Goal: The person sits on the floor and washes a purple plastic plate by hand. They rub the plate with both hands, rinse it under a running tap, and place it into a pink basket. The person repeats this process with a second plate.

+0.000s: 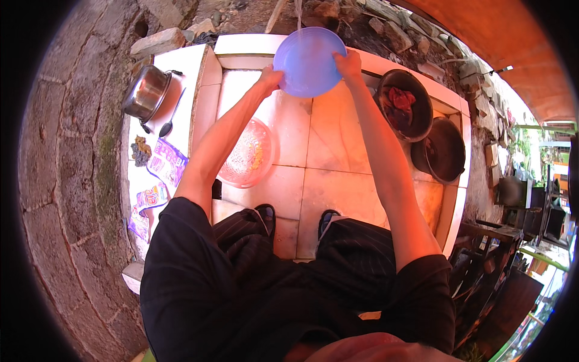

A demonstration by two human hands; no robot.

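Observation:
A round blue plastic plate or shallow basin (310,63) is held up by its rim over the far edge of a tiled wash area. My left hand (271,78) grips its left side and my right hand (348,64) its right side. Water (298,13) falls from above onto its far part. Below my left forearm, a pink patterned plastic basket or basin (246,156) stands on the tiled floor with small yellow bits in it. To the right are a dark bucket (384,113) with red cloth inside and another dark bucket (445,149).
On the white tiled ledge (181,63) at left lie a metal pot (147,92), a dark spoon (166,128), scrubbing pads (141,151) and purple detergent packets (166,163). A stone wall (77,149) rises beyond it. Rocks (158,41) border the far side; dark wooden furniture (488,271) stands right.

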